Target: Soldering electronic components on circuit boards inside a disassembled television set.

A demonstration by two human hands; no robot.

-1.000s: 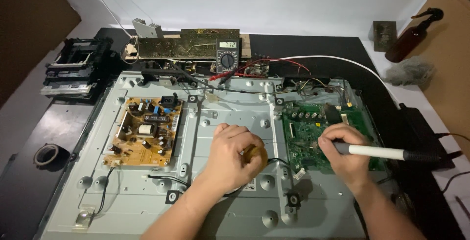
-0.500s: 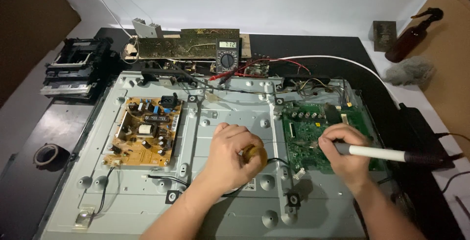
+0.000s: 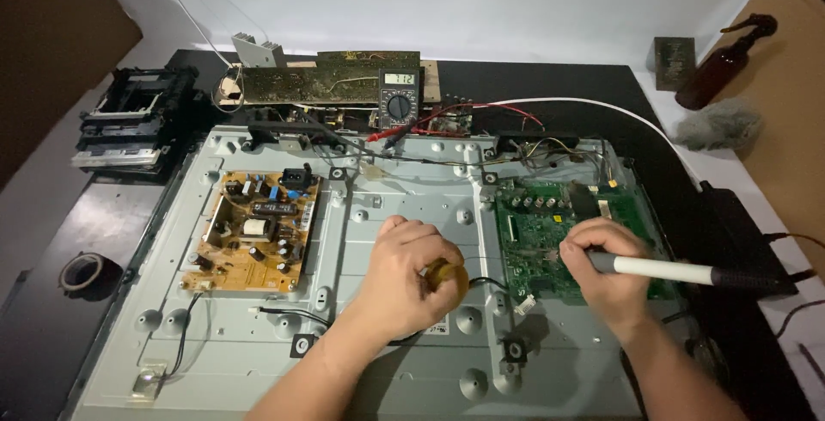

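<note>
Dark desk (image 3: pixel 51 361) carries a grey metal chassis (image 3: pixel 404 206) with a brown power board (image 3: pixel 256 232) at left and a green circuit board (image 3: pixel 550 232) at right. Left hand (image 3: pixel 404 279), grip closed, clamps a small round amber object (image 3: pixel 449 275) at centre; most of it is hidden and its kind cannot be told. Right hand (image 3: pixel 606 275), grip closed, holds a white-barrelled soldering iron (image 3: pixel 679 271) over the green circuit board; its tip is hidden beneath the fingers.

Small pale rectangular screen (image 3: pixel 398 79) on dark multimeter (image 3: pixel 399 100), possibly greenish, far centre
</note>
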